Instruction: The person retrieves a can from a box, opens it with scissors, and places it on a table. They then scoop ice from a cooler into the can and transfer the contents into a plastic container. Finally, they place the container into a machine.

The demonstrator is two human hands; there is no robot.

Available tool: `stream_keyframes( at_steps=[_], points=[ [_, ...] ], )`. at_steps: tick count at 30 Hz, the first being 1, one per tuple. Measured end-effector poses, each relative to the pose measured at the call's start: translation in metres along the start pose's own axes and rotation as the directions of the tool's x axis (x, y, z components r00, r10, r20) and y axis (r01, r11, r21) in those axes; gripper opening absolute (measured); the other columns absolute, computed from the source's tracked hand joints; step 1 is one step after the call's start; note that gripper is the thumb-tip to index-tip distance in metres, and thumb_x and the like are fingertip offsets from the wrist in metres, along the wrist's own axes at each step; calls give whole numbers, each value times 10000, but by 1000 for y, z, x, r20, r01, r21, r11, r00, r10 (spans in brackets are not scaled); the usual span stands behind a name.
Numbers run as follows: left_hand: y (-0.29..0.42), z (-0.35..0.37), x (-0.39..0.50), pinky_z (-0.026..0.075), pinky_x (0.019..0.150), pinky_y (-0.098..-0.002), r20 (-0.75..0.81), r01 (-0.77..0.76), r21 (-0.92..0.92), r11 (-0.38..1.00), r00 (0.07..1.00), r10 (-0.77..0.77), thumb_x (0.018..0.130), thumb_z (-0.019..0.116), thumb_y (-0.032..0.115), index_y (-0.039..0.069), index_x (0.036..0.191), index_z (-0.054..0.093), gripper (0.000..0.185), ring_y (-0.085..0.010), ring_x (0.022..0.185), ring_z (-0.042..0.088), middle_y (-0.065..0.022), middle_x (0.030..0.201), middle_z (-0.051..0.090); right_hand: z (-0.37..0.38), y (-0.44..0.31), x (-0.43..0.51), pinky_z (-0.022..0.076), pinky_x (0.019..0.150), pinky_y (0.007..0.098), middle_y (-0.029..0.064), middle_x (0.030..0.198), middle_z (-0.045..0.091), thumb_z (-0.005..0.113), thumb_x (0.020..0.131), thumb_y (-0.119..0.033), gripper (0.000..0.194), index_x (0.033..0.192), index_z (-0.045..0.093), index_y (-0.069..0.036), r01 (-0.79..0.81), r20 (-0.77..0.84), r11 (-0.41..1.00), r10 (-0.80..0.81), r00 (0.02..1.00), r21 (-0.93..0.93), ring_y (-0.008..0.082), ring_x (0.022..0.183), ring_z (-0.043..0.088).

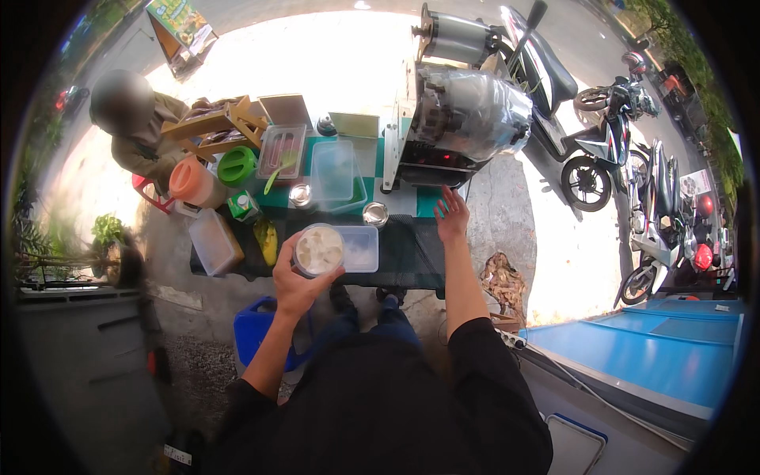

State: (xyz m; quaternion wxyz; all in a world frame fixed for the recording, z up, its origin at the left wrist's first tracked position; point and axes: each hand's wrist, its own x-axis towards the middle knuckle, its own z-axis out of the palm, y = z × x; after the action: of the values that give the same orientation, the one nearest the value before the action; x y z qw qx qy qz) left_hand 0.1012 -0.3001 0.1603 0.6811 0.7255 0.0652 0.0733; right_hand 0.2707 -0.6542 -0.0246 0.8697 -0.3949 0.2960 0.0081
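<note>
In my left hand point(295, 291) is a clear cup point(319, 250) with whitish, chunky contents, perhaps ice in a milky liquid. The cup is held over the front of the table, partly covering a clear plastic container point(360, 249) that has something white inside. My right hand point(453, 215) is empty, its fingers spread just below a cup sealing machine point(436, 157). Red lights glow on the machine's front, and a roll of clear film point(475, 110) is mounted on it. Whether my fingertips touch the machine, I cannot tell.
On the table stand a green-lidded jug point(236, 166), an orange-lidded pitcher point(193, 181), a carton point(242, 206), lidded tubs point(217, 243) and a wooden rack point(219, 124). A person point(142, 130) is at the far left. Beneath is a blue plastic stool point(255, 338); motorcycles point(594, 154) stand right.
</note>
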Motion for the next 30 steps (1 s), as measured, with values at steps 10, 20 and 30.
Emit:
stream_keyframes(
  at_steps=[10, 20, 30],
  points=[
    [15, 81, 33, 583, 1002, -365, -6, -24, 180, 983, 1000, 25, 676, 1031, 228, 34, 1394, 602, 859, -205, 1189, 689, -82, 1276, 705, -24, -10, -2, 454, 1031, 380, 88, 1148, 753, 711, 988, -476, 393, 1092, 712, -98, -59, 181, 997, 69, 981, -58, 190, 1047, 655],
    [15, 134, 63, 578, 975, -360, 51, -68, 244, 967, 997, 57, 683, 1026, 264, 26, 1420, 568, 899, -198, 1197, 688, -89, 1303, 696, -95, 1, -97, 362, 1102, 406, 100, 1222, 685, 652, 1032, -446, 526, 862, 800, 30, -26, 298, 956, 117, 947, -293, 221, 1174, 566],
    [-13, 212, 103, 584, 979, -368, 138, -75, 222, 972, 989, 44, 659, 1032, 313, 13, 1412, 573, 931, -208, 1201, 694, -106, 1274, 706, -135, -12, -81, 390, 1122, 437, 101, 1170, 672, 604, 1026, -339, 376, 982, 753, 4, -42, 517, 991, 103, 850, -130, 248, 1209, 581]
  ],
)
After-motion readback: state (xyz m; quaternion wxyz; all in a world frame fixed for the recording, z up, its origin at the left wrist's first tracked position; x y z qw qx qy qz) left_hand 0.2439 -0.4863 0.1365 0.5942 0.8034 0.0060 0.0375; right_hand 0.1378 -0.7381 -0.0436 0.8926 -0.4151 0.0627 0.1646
